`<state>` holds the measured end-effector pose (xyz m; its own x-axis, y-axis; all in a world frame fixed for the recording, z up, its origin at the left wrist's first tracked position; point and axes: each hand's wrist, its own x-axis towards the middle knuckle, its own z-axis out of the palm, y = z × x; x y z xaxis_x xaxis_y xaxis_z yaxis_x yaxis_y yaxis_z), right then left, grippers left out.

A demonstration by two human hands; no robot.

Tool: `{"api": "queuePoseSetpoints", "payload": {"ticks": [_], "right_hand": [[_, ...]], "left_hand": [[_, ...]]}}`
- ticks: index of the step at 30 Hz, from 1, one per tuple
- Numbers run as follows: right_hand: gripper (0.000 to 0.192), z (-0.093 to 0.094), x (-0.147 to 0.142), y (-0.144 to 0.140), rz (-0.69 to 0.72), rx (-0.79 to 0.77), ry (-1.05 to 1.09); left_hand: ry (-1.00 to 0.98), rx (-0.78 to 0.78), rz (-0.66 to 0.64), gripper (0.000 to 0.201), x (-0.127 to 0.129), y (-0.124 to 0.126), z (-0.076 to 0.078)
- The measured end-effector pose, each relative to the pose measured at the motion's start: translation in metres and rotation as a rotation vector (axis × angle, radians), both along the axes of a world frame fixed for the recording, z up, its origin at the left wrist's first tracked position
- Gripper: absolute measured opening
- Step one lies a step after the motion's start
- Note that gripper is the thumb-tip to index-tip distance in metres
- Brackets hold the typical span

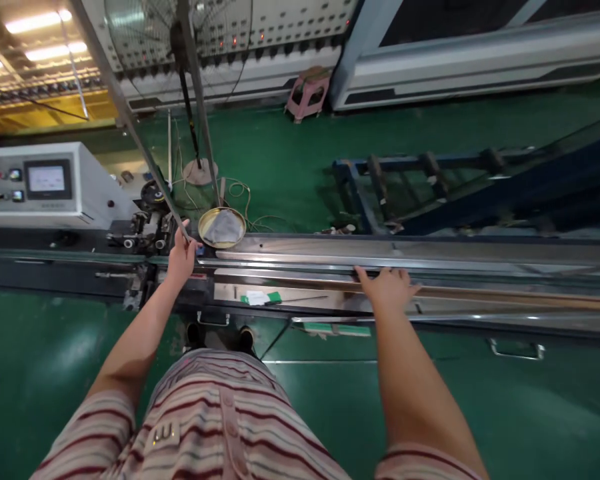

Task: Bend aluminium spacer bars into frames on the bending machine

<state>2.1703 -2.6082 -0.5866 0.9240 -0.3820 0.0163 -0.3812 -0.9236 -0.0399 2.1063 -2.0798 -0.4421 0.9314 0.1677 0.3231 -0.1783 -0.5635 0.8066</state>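
Far left there's a white control box (pixel 50 183) with a small screen, sitting behind the dark machine bed (pixel 55 267). Just right of it is a cluster of rollers and a black wheel (pixel 153 220), kind of a feed head by the look of it, though it's small and murky so I can't swear to that.

The left hand (pixel 181 257) is up at that end, closed around the lower end of a long thin metal strip (pixel 130 127) that slants up and away to the upper left, out past the top of the shot. Fingers wrapped round it, thumb on top, so a proper narrow hold.

Right beside that hand, nearly touching, is a round brass-coloured dish (pixel 222 228) with a grey cloth (pixel 223 227) folded inside it, perched on the back edge of the bed.

Behind, a pedestal fan (pixel 190 80) stands on the green floor (pixel 290 160), and a pink stool (pixel 307 93) is further back.

Then the long shiny metal rails (pixel 480 257) run off to the right. The right hand (pixel 387 287) lies flat and spread on them, palm down, gripping nothing, well apart from the left hand. Below it a brown bar (pixel 530 297) runs along the bed. A blue rack (pixel 430 180) sits behind on the right.
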Motion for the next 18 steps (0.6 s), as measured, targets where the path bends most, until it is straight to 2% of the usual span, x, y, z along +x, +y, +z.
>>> {"api": "queuePoseSetpoints", "payload": {"ticks": [8,11,14,18], "right_hand": [[0.073,0.010,-0.034,0.281,0.059,-0.071,-0.013],[0.076,0.012,-0.044,0.376,0.082,-0.093,0.005],[0.075,0.018,-0.056,0.449,0.101,-0.131,-0.019],[0.073,0.039,-0.072,0.513,0.131,-0.137,-0.035]], "left_hand": [[0.014,-0.008,0.050,0.051,-0.041,0.280,0.006],[0.020,0.014,0.087,0.050,-0.054,0.372,0.006],[0.010,0.021,0.131,0.049,-0.059,0.441,0.007],[0.038,0.032,0.215,0.048,-0.062,0.505,0.012]]}}
